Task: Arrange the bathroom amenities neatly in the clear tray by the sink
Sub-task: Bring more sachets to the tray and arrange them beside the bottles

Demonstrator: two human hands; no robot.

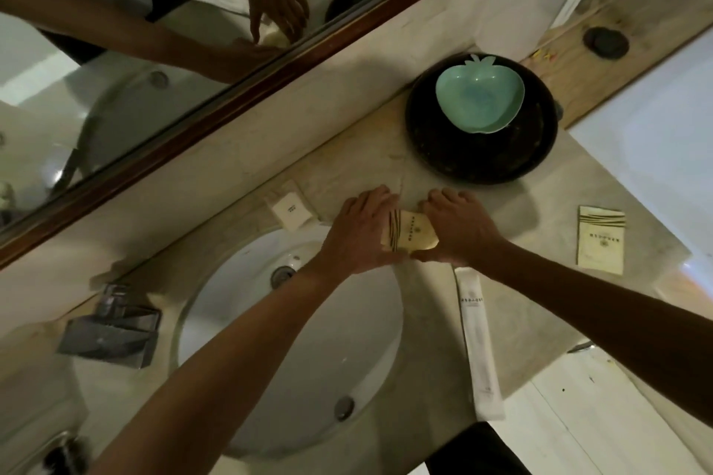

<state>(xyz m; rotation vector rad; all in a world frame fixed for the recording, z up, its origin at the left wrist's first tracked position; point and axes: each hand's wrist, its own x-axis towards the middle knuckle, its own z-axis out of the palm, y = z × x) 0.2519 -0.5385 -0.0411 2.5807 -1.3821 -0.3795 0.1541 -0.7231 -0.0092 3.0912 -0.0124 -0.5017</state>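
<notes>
Both hands rest on a cream amenity packet (411, 233) with dark stripes, lying on the counter between sink and tray. My left hand (357, 229) covers its left end; my right hand (461, 226) grips its right end. Just beyond them stands a dark round tray (482, 162) carrying a teal apple-shaped dish (480, 96). A second cream packet (600, 241) lies flat to the right. A long white sachet (478, 343) stretches along the counter's near edge. A small white soap box (292, 210) sits by the sink's rim.
The white round sink (293, 343) lies below my left forearm, with a chrome faucet (112, 324) to its left. A wood-framed mirror (216, 104) runs along the back of the beige counter (347, 158). A wooden ledge (632, 62) crosses the upper right.
</notes>
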